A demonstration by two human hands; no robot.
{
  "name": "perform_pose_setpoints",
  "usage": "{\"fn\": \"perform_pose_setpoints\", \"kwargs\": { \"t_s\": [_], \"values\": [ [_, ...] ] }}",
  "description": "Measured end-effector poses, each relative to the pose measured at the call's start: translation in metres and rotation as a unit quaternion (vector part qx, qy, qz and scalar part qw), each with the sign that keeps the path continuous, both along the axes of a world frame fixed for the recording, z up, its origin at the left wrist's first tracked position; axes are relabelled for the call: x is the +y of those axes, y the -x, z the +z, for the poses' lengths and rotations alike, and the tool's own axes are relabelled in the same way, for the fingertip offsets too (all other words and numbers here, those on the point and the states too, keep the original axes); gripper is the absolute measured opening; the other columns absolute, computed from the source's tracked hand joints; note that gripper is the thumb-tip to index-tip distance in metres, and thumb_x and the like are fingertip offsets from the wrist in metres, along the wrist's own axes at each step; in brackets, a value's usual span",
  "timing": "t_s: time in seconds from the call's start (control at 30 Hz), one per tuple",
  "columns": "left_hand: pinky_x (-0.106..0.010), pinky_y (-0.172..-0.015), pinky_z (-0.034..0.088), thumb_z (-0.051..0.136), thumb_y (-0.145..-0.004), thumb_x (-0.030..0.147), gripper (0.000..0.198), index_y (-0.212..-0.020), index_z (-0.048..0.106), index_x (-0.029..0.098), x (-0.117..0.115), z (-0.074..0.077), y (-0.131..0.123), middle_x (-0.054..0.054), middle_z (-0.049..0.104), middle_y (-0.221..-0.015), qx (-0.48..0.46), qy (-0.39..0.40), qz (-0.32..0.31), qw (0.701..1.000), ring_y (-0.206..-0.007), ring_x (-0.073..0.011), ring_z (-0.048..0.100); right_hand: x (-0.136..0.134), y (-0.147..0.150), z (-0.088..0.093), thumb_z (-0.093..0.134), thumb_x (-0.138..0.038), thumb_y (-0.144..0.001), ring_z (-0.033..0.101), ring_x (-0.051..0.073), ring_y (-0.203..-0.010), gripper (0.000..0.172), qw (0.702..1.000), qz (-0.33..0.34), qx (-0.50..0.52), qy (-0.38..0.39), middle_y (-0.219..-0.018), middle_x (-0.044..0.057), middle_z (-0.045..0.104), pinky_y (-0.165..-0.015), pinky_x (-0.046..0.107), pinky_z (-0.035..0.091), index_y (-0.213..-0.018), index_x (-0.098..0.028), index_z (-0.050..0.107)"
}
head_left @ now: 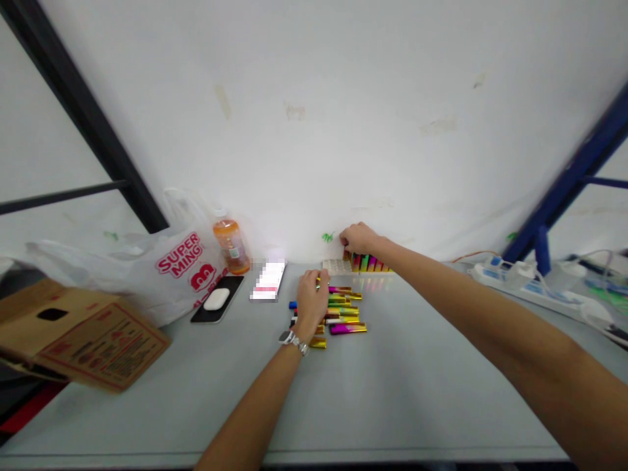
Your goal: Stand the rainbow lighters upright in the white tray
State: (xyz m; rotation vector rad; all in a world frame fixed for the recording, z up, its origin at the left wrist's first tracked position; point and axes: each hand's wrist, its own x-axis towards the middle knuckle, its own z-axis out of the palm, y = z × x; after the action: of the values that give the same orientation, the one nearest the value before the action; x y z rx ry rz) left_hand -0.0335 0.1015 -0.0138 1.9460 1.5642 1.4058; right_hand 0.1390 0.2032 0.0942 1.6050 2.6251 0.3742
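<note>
A grey table (417, 392) runs up to a white wall. At its left edge a brown cardboard box (83, 333) lies tilted, and behind it slumps a white plastic bag (161, 268) printed "SUPER MING". On the far right lies a white power strip (520, 278).

Beside the bag a black phone (230, 288) lies flat with a white oval object (216, 299) on it. 1 orange drink bottle (230, 245) stands upright against the wall behind the phone.

Mid-table lies a heap of loose bars (348, 314), metallic, multicoloured and lighter-shaped. Beyond it, against the wall, a pale tray (336, 266) holds upright bars (370, 263) in 1 row.

The left hand (311, 301), a watch (293, 339) on its wrist, rests palm-down on the heap's left side with fingers curled; whether it grasps a bar cannot be told. The right hand (358, 239) has its fingertips bunched on the row's left end, gripping or pressing unclear.
</note>
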Motion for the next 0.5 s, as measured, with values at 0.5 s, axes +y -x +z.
{"fn": "perform_pose_setpoints", "kwargs": {
  "t_s": [0.5],
  "values": [
    [-0.038, -0.084, 0.042, 0.034, -0.098, 0.042, 0.043, -0.073, 0.061, 0.021, 0.001, 0.000, 0.001, -0.007, 0.063, -0.084, 0.017, 0.011, 0.017, 1.000, -0.087, -0.0234, 0.057, -0.008, 0.006, -0.035, 0.055, -0.008, -0.081, 0.065, 0.025, -0.099, 0.031, 0.998, -0.041, 0.045, -0.016, -0.119, 0.015, 0.064, -0.081, 0.029, 0.048, -0.107, -0.013, 0.071]
  ]
}}
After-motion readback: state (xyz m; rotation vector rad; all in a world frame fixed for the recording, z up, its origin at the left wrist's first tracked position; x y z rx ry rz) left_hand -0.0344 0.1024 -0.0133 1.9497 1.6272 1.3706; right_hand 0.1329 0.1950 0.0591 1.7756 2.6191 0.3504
